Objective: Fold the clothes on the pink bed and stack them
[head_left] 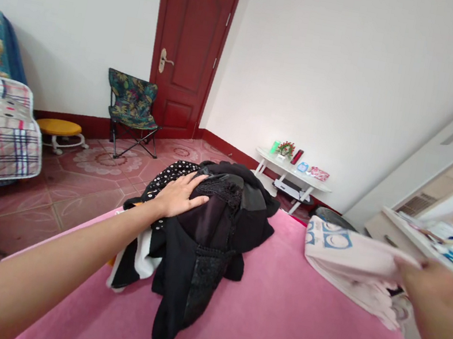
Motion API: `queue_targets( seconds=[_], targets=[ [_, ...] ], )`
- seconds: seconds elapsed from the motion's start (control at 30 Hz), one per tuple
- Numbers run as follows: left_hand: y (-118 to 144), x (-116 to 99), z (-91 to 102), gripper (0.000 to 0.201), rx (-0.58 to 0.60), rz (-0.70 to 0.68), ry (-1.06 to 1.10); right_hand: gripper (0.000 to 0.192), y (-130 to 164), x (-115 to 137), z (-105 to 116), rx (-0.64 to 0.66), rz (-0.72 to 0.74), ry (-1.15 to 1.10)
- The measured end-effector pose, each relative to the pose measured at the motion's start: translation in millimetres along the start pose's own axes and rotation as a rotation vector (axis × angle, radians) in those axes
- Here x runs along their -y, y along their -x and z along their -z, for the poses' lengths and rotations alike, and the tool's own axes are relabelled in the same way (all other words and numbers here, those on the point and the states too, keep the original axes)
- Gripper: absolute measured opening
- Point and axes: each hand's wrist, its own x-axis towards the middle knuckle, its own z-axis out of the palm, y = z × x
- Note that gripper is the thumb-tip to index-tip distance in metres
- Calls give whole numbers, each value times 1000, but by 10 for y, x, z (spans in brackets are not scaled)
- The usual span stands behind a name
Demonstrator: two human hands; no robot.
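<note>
I note left hand (180, 195) flat, released, on the black clothes pile (207, 230); right hand (430, 280) grasps a pale shirt (351, 256) right of it. Pile unsorted.

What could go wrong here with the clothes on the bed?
1. The black pile hangs near the bed's left edge, so pressing with the left hand might push pieces onto the floor.
2. The pink garment, held by the right hand, sits at the right edge and may slip off.
</note>
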Motion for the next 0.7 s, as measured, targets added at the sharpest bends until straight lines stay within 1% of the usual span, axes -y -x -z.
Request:
queue_targets(
  seconds=[0.03,0.07,0.1,0.13,0.17,0.2,0.23,0.27,0.3,0.33,0.37,0.4,0.43,0.47,0.53,0.57,0.6,0.63,0.67,0.7],
  targets=[
    [1,14,-13,71,-6,-1,10,22,-41,385,248,-54,41,1],
    [0,31,-25,70,-12,-1,24,21,-42,788,500,-115,209,-50],
    [-4,50,-34,70,-18,-2,47,27,4,1189,746,-114,434,-121],
    [-9,72,-37,70,-23,-6,87,36,105,1565,982,-44,737,-184],
    [-13,93,-34,69,-24,-13,147,44,265,1895,1205,54,1018,-229],
    [-15,114,-24,67,-26,-22,228,45,481,2161,1411,183,1278,-251],
    [-12,133,-7,65,-31,-29,323,40,743,2348,1594,237,1473,-315],
    [-2,149,14,62,-42,-31,421,31,1033,2449,1746,219,1594,-403],
    [15,164,35,60,-61,-24,508,24,1329,2463,1858,171,1637,-498],
    [35,178,55,58,-85,-12,576,23,1608,2395,1921,130,1642,-586],
    [56,193,70,57,-113,4,623,24,1853,2256,1929,109,1624,-646],
    [75,212,77,56,-135,19,651,27,2055,2065,1880,97,1587,-688],
    [87,235,77,55,-152,31,668,28,2212,1836,1775,89,1515,-724],
    [91,262,71,55,-160,39,677,28,2329,1587,1623,97,1401,-730],
    [70,306,54,54,-164,45,672,22,2484,1083,1232,117,1020,-698],
    [50,308,53,54,-168,44,648,22,2537,849,1027,152,825,-641],
    [29,282,64,55,-185,38,603,27,2580,637,838,187,656,-564],
    [14,217,92,56,-222,27,537,39,2614,455,681,245,509,-481],
    [15,106,136,55,-273,3,457,45,2634,307,563,326,377,-415],
    [38,-55,195,51,-329,-39,373,49,2639,196,489,399,286,-374]
  ],
)
